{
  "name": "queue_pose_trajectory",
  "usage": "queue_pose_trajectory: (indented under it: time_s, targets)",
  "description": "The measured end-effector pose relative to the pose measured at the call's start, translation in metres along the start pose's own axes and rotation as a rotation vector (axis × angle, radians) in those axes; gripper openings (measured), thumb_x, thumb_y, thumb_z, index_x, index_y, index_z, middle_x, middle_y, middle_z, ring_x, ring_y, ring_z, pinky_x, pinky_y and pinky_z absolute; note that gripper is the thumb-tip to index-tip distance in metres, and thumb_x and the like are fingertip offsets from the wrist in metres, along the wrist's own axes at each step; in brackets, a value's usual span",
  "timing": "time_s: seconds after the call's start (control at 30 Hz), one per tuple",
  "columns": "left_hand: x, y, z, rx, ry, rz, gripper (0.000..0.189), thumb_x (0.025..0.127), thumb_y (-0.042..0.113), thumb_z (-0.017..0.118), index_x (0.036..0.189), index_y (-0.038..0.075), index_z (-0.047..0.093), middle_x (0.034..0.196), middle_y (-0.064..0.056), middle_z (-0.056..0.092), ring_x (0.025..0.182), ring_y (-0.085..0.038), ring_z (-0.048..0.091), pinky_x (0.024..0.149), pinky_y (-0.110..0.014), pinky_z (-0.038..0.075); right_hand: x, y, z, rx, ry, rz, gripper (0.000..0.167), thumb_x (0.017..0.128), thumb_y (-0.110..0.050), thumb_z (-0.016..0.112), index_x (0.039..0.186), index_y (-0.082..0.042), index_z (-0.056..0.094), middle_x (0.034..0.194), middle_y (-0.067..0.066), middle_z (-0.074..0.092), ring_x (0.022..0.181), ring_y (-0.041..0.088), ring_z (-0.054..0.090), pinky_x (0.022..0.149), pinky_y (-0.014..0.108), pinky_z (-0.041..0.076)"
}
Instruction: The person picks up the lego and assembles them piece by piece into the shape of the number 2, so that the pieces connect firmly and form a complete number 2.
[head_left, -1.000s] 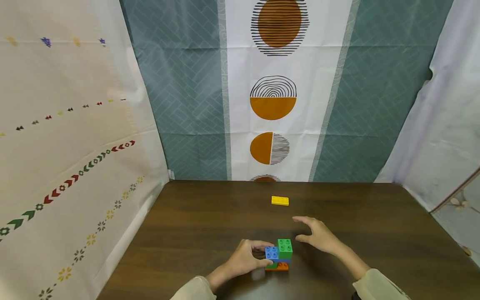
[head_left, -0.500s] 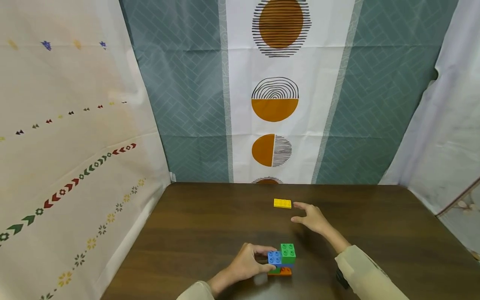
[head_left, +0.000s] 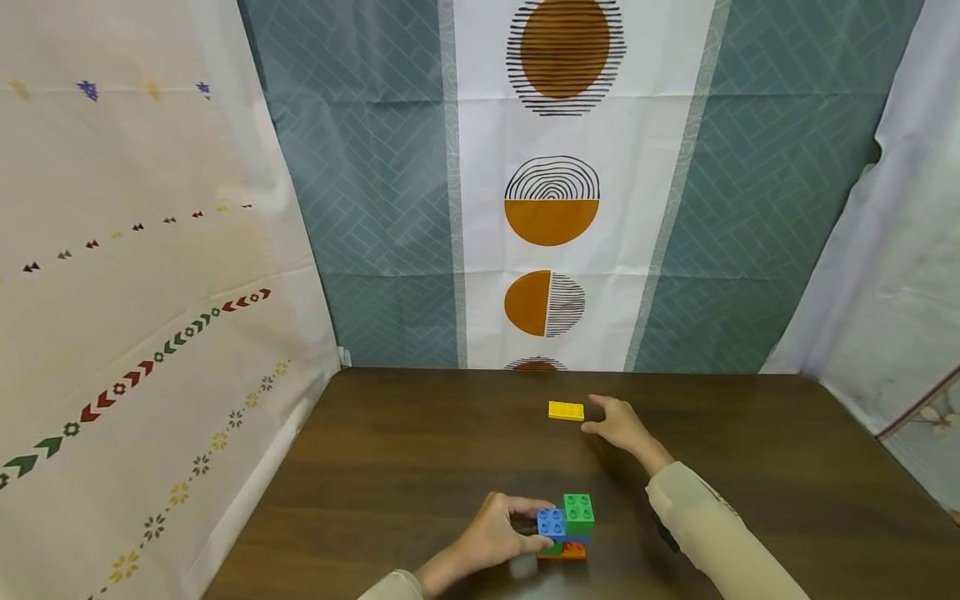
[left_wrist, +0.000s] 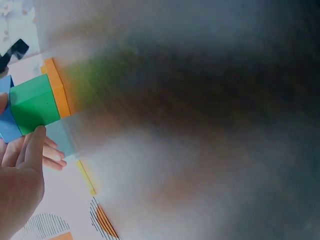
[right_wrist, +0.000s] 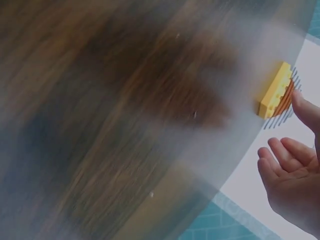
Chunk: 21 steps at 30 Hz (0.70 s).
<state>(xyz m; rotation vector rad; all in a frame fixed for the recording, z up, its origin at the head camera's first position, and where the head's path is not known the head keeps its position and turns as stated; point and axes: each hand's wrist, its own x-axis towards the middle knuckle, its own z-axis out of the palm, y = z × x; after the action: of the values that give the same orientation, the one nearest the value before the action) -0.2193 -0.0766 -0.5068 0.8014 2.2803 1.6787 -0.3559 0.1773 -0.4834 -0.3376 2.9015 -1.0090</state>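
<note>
My left hand holds a small stack of toy building bricks between thumb and fingers, near the table's front. A blue brick and a green brick show on top. Lower down, the left wrist view shows another green brick above an orange plate, with my fingers along its side. Farther back, a flat yellow brick lies on the table. My right hand reaches to its right end, thumb and fingers apart. The right wrist view shows this hand beside the yellow brick's studs, holding nothing.
The dark wooden table ends behind the yellow brick at a hanging patterned cloth. Pale cloths hang on the left and right sides.
My right hand has moved forward and slightly left, from beyond the stack to right beside the yellow brick. The left hand keeps its hold on the stack; the head view shifts slightly.
</note>
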Motion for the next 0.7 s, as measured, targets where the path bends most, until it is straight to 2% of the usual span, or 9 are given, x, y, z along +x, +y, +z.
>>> queue_pose_trajectory:
  time_s: [0.23, 0.5, 0.7]
  targets:
    - [0.000, 0.002, -0.002, -0.003, -0.013, -0.010, 0.035, 0.079, 0.011, 0.080, 0.112, 0.003, 0.073, 0.098, -0.011, 0.076, 0.085, -0.001, 0.069, 0.074, -0.016, 0.055, 0.012, 0.001, 0.012, -0.038, -0.039, 0.043, 0.067, 0.091, -0.015, 0.067, 0.142, 0.014, 0.036, 0.146, 0.035, 0.039, 0.135, 0.052, 0.037, 0.107, 0.061, 0.037]
    - [0.000, 0.002, -0.001, -0.007, -0.017, -0.011, 0.036, 0.079, 0.011, 0.081, 0.113, 0.005, 0.073, 0.098, -0.008, 0.077, 0.086, 0.003, 0.067, 0.073, -0.014, 0.054, 0.021, 0.003, 0.017, -0.076, -0.088, 0.077, 0.070, 0.091, -0.017, 0.068, 0.142, 0.016, 0.033, 0.147, 0.036, 0.037, 0.134, 0.052, 0.038, 0.107, 0.059, 0.039]
    - [-0.002, 0.001, -0.004, -0.026, -0.016, -0.005, 0.036, 0.079, 0.010, 0.080, 0.113, 0.003, 0.072, 0.099, -0.010, 0.076, 0.085, 0.003, 0.067, 0.073, -0.013, 0.054, 0.029, -0.001, 0.021, -0.114, -0.072, 0.051, 0.065, 0.088, -0.013, 0.070, 0.140, 0.014, 0.041, 0.143, 0.034, 0.043, 0.132, 0.050, 0.043, 0.106, 0.058, 0.040]
